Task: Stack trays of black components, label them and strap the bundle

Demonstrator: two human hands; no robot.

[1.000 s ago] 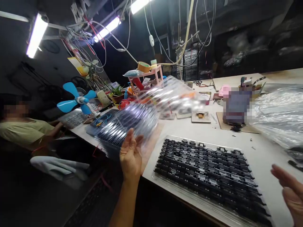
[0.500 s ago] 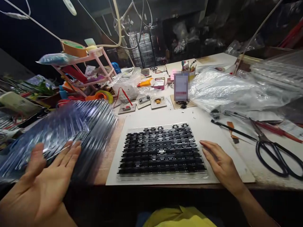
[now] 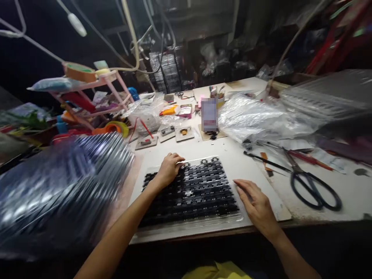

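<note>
A clear plastic tray (image 3: 229, 219) lies on a white board, filled with rows of small black parts (image 3: 200, 193) that show fine metal pins. My left hand (image 3: 170, 170) reaches across the tray to its back edge. Its thumb and fingers are pinched together by the back row of parts; whatever is between them is too small to make out. Beside the tray's right edge rests my right hand (image 3: 257, 203), fingers stretched out, thumb apart and nothing held. My left forearm hides part of the tray's left side.
Stacked clear plastic trays (image 3: 95, 174) fill the left. Black-handled scissors (image 3: 315, 190) and black tweezers (image 3: 267, 161) lie right. Behind are small fixture blocks (image 3: 184, 133), a blurred-out upright screen (image 3: 209, 114), plastic bags (image 3: 247, 116) and a pink rack (image 3: 113, 83).
My left hand has left the stacked trays and moved right to the back of the parts tray, its fingers closing. My right hand stays beside the tray. The camera view has shifted.
</note>
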